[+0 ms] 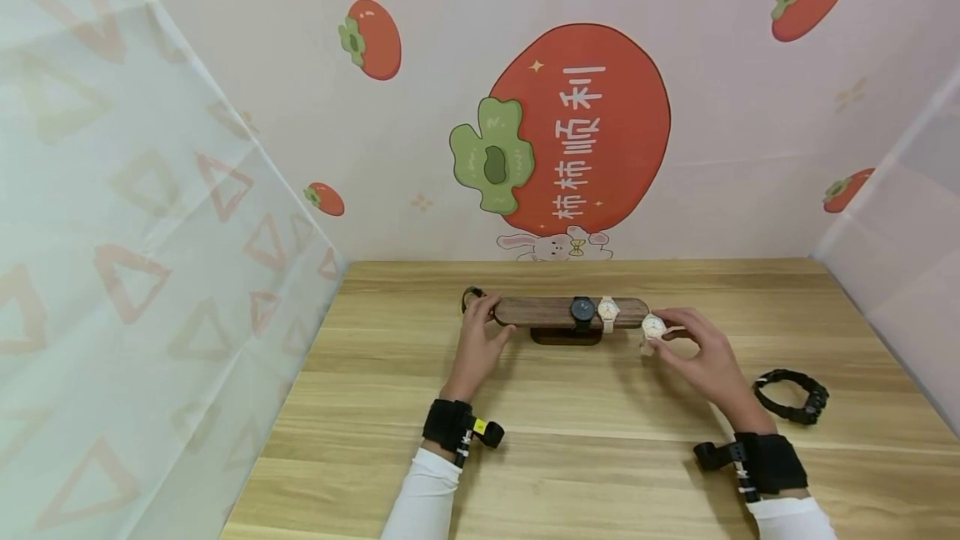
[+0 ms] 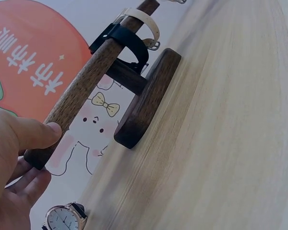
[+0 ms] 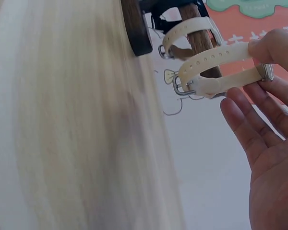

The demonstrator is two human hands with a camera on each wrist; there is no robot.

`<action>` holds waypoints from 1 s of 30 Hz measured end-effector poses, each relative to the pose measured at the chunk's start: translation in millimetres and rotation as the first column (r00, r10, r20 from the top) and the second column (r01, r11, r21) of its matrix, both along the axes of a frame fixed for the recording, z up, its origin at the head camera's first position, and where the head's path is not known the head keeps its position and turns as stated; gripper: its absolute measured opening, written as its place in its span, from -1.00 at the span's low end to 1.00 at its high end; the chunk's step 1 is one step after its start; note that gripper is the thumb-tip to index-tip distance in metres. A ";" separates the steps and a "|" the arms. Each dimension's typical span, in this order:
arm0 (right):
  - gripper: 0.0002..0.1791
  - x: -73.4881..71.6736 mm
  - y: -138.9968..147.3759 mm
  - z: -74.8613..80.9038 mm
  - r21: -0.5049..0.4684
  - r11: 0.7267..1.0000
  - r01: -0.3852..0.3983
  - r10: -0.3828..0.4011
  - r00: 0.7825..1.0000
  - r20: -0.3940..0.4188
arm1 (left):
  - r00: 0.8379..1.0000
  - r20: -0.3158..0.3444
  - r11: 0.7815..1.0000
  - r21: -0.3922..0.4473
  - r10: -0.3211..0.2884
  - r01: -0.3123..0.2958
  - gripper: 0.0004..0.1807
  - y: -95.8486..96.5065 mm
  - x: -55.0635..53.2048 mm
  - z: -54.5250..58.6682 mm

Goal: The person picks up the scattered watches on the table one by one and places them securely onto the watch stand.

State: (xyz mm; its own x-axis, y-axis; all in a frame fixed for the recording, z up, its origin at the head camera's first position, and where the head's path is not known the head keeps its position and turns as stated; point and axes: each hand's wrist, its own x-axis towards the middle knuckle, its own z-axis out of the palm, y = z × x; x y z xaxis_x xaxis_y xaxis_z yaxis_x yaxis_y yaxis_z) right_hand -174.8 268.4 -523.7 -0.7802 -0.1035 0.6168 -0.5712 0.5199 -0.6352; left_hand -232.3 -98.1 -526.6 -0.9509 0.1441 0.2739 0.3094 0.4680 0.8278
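Dark-brown wooden watch stand stands near back edge of surface. Left hand grips its left end between thumb and fingers. Right hand, half-curled, pinches round white-dialled watch with cream strap at stand's right end. Black watch and second cream-strapped watch sit on bar. Red persimmon print behind reads "柿柿顺利". Dial lettering too small.
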 end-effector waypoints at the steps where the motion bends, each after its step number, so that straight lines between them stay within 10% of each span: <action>1: -0.37 -0.7 1.3 0.4 0.000 1.000 0.003 -0.003 1.000 -0.003 | 1.000 -0.001 1.000 0.004 -0.002 0.002 -0.33 -0.2 0.0 -0.2; 30: -0.48 -23.9 10.0 6.7 0.077 0.995 0.056 -0.065 0.991 0.121 | 1.000 -0.009 1.000 -0.005 0.015 -0.015 -0.35 -0.9 -1.3 -1.6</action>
